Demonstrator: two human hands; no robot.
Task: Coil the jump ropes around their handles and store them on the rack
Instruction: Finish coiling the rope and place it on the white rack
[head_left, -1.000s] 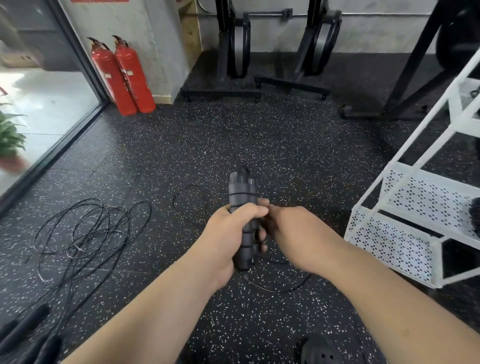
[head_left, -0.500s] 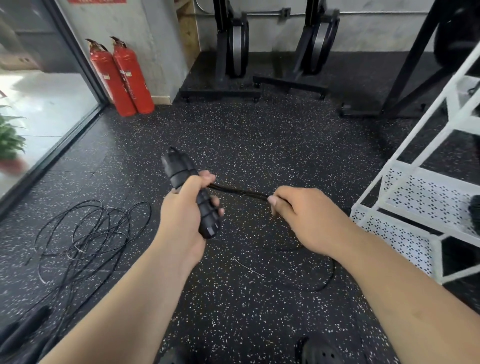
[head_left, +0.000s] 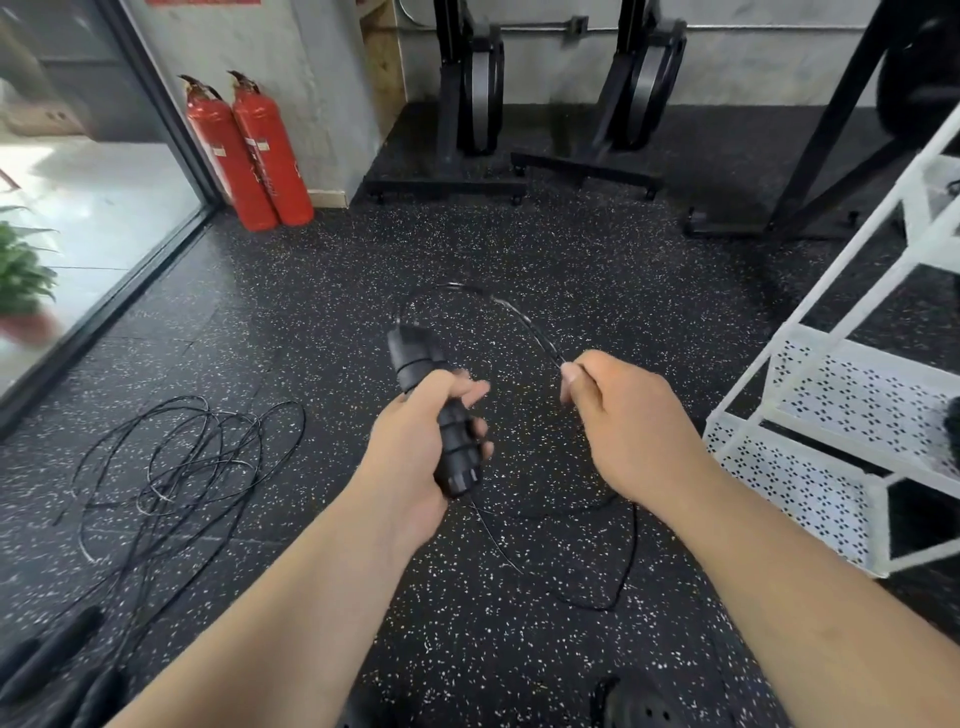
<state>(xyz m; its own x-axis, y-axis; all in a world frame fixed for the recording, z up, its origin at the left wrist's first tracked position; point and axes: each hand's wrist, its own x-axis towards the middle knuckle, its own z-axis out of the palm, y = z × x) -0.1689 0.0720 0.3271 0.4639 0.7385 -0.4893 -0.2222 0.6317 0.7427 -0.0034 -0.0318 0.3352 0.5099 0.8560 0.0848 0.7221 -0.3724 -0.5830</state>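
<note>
Jump rope handles (head_left: 414, 357): long axis on a diagonal. The cord end points away from the person and a bit left, the butt end comes back toward them and right. Looks like two black ribbed handles held side by side as one bundle, can't confirm the count.

Left hand (head_left: 415, 452): forearm comes in from lower left, back of the hand toward the camera. It grips the bundle round the middle, thumb across the near face, fingertips showing on the right side. The top third and the butt end stick out of the fist. Forefinger is blurred.

Cord (head_left: 501, 302): leaves the top end, arcs up and over to the right, then drops into the right hand (head_left: 628, 426). That hand sits level with the left one and apart from it, knuckles up, fingers curled, pinching the cord between thumb and forefinger. Slack runs on below it into a loose loop on the speckled rubber floor (head_left: 519, 234), between the two forearms. A thin strand also trails down from the butt end.

White perforated rack (head_left: 831, 400): right of the right hand, near it, not touching.

Tangle of more ropes (head_left: 192, 462) on the floor well left of the left hand, with black handles (head_left: 47, 660) at the lower left edge. Two red fire extinguishers (head_left: 254, 156) stand by the wall.
</note>
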